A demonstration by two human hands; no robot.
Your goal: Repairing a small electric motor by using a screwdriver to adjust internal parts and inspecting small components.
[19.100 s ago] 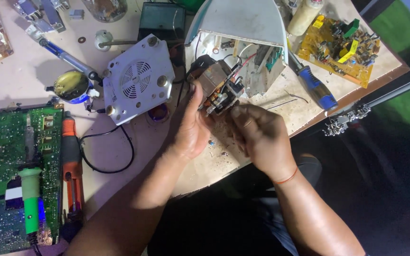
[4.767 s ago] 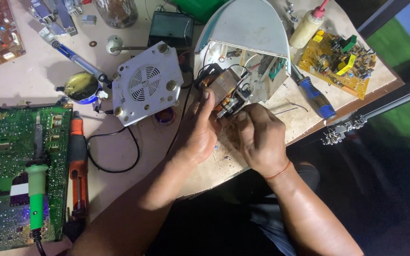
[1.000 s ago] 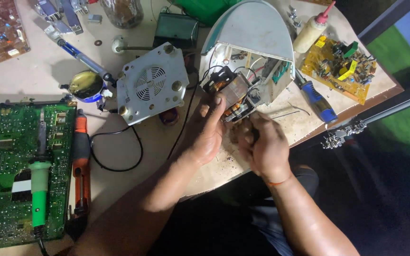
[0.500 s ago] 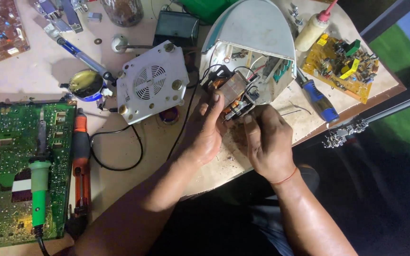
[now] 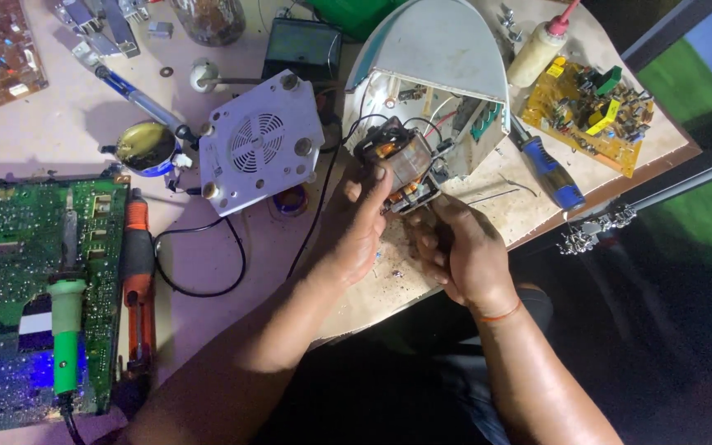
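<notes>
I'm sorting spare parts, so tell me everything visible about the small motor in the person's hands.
The small motor shows copper-coloured windings, a dark metal frame and thin wires running into the open white housing behind it. It is tilted just above the bench edge; the left hand holds its near side and the right hand touches its lower end.

The left hand (image 5: 360, 227) covers the near side of the small motor (image 5: 397, 165), whose wires vanish inside the white shell (image 5: 447, 49) behind it, the right hand's (image 5: 463, 255) fingertips are tucked under that motor, and left of it the green circuit board (image 5: 10, 272) is cut by the frame's edge.
</notes>
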